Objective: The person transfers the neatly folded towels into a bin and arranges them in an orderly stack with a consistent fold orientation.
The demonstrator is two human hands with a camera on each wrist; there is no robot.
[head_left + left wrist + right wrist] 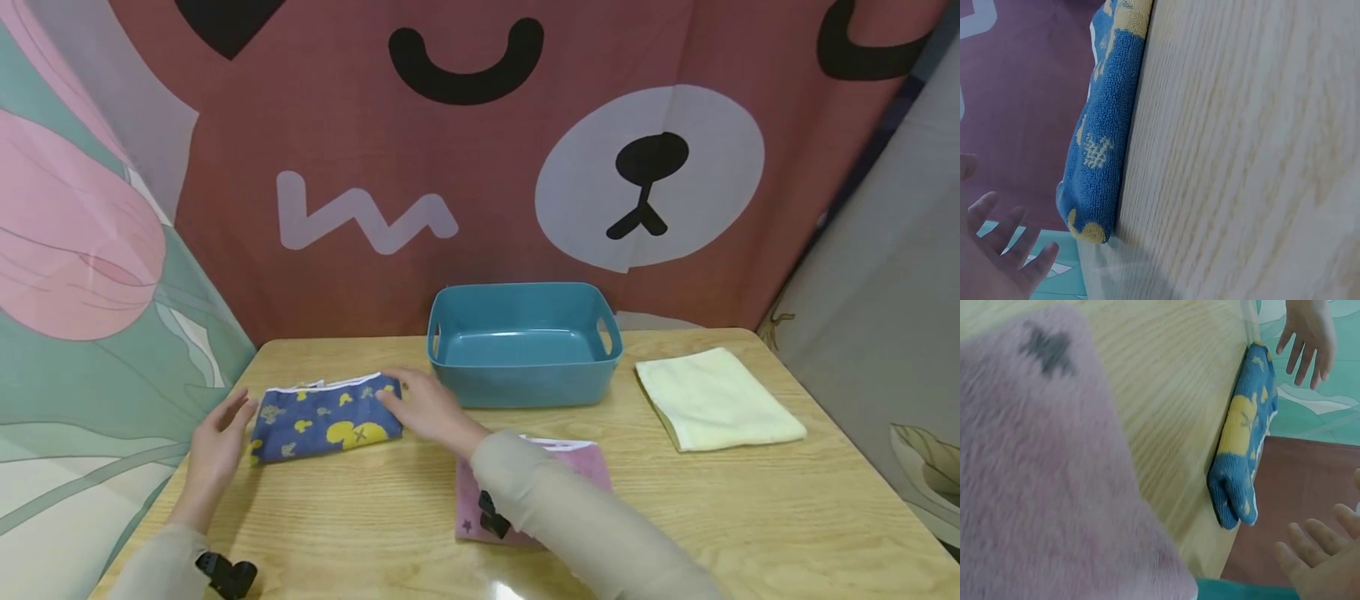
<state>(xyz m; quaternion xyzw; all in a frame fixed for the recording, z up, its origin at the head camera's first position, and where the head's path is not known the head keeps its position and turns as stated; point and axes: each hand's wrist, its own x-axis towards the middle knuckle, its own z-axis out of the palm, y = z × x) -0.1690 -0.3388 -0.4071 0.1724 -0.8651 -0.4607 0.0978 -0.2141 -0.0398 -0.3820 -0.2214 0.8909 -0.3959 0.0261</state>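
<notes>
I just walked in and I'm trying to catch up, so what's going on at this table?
A person has their bare hands at either end of a folded blue-and-yellow cloth on the table. The left hand is at its left end and the right hand at its right; neither grips it. A folded pink cloth lies partly under the right forearm in the head view. The teal basket at the back is empty, with a folded pale yellow cloth to its right.
</notes>
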